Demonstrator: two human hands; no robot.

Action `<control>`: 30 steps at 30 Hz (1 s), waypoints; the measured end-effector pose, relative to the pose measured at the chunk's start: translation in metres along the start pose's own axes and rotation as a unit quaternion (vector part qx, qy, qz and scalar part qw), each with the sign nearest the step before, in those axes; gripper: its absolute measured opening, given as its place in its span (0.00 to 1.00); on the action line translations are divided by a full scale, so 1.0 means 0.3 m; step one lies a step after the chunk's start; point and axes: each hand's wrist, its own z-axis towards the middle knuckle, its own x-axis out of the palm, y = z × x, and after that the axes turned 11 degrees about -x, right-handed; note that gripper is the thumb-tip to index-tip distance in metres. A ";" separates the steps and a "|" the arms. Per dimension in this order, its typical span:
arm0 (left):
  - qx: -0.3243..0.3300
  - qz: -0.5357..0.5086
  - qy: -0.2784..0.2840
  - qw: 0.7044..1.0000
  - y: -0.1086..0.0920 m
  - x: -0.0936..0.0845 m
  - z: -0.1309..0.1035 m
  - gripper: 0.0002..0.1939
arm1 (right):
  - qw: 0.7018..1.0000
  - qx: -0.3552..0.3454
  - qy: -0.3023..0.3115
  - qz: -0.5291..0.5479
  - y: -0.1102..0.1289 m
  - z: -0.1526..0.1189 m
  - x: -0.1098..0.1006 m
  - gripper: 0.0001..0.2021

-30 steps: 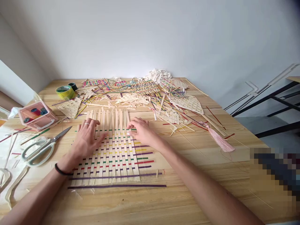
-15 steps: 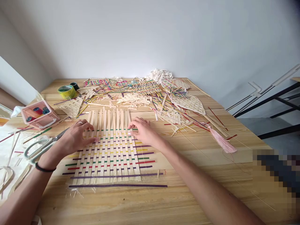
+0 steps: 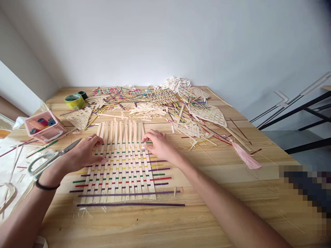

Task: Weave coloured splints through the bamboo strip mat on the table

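Observation:
A mat of pale flat strips (image 3: 121,175), woven across with thin coloured strips, lies on the table under both hands. My left hand (image 3: 86,151) rests on its upper left edge, thumb and fingers apart over the weave. At the upper right edge my right hand (image 3: 156,144) has thumb and forefinger close around the topmost green strip (image 3: 124,143). Whether the fingertips press firmly is hard to see. Grey-green scissors (image 3: 55,155) lie beside my left wrist. Two purple strips cross the mat's lower end, the lowest being a loose-looking purple strip (image 3: 129,205).
A pink box (image 3: 48,129) with thread spools stands at left, near a yellow tape roll (image 3: 74,101). Cut strips (image 3: 147,110) and woven pieces are heaped at the back. A woven fan (image 3: 209,113) with a pink tassel (image 3: 245,155) lies to the right.
My left hand has shifted slightly down and left, its thumb lower on the weave, and more of the scissors' blades shows. My right hand stays almost where it was.

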 end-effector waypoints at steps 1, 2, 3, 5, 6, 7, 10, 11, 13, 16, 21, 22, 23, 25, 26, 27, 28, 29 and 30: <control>0.005 0.001 -0.001 1.000 -0.002 0.000 0.000 0.33 | 1.000 0.001 -0.001 0.001 -0.001 0.000 0.001 0.08; 0.007 0.002 0.000 1.000 -0.004 0.000 -0.001 0.32 | 1.000 0.001 0.000 0.002 -0.002 0.000 0.001 0.08; 0.006 0.002 0.002 1.000 -0.007 -0.001 -0.002 0.31 | 1.000 0.000 0.001 0.002 -0.003 0.000 0.002 0.08; -0.005 0.000 0.010 1.000 -0.016 -0.004 -0.005 0.30 | 1.000 -0.002 0.002 0.004 -0.003 0.000 0.001 0.08; -0.012 -0.001 0.014 1.000 -0.021 -0.007 -0.007 0.30 | 1.000 -0.002 0.001 0.005 -0.003 0.000 0.000 0.08; -0.017 -0.002 0.016 1.000 -0.028 -0.009 -0.009 0.30 | 1.000 -0.002 0.000 0.006 -0.002 0.000 -0.001 0.08; -0.013 0.005 0.024 1.000 -0.044 -0.015 -0.015 0.26 | 1.000 0.005 0.005 0.006 0.004 0.000 -0.004 0.08; -0.009 0.007 0.023 1.000 -0.048 -0.016 -0.016 0.25 | 1.000 0.008 0.008 0.006 0.007 0.000 -0.006 0.08; -0.006 0.010 0.017 1.000 -0.051 -0.017 -0.017 0.25 | 1.000 0.010 0.011 0.005 0.010 0.000 -0.008 0.08; -0.010 0.008 0.015 1.000 -0.051 -0.017 -0.018 0.26 | 1.000 0.008 0.007 0.007 0.012 0.000 -0.010 0.07; -0.023 0.002 0.021 0.999 -0.046 -0.019 -0.017 0.28 | 1.000 0.004 0.009 0.009 0.011 -0.002 -0.009 0.08; -0.022 0.002 0.021 1.000 -0.047 -0.019 -0.018 0.29 | 1.000 0.004 0.008 0.010 0.011 -0.002 -0.009 0.08; -0.018 0.004 0.020 1.000 -0.047 -0.018 -0.018 0.29 | 1.000 0.005 0.008 0.010 0.013 -0.002 -0.009 0.08; -0.002 0.011 0.015 1.000 -0.050 -0.015 -0.020 0.29 | 1.000 0.009 0.010 0.010 0.016 -0.001 -0.011 0.08; 0.006 0.016 0.008 1.000 -0.052 -0.013 -0.021 0.28 | 1.000 0.011 0.013 0.009 0.018 0.000 -0.011 0.08; 0.013 0.021 -0.002 1.000 -0.054 -0.010 -0.023 0.28 | 1.000 0.013 0.015 0.008 0.020 0.000 -0.012 0.07; 0.019 0.026 -0.014 0.999 -0.057 -0.006 -0.023 0.27 | 1.000 0.013 0.016 0.008 0.021 0.001 -0.013 0.07; 0.025 0.030 -0.028 0.999 -0.059 -0.001 -0.024 0.26 | 1.000 0.013 0.016 0.008 0.021 0.001 -0.013 0.07; 0.030 0.033 -0.040 0.998 -0.062 0.003 -0.024 0.26 | 1.000 0.012 0.015 0.010 0.020 0.001 -0.013 0.07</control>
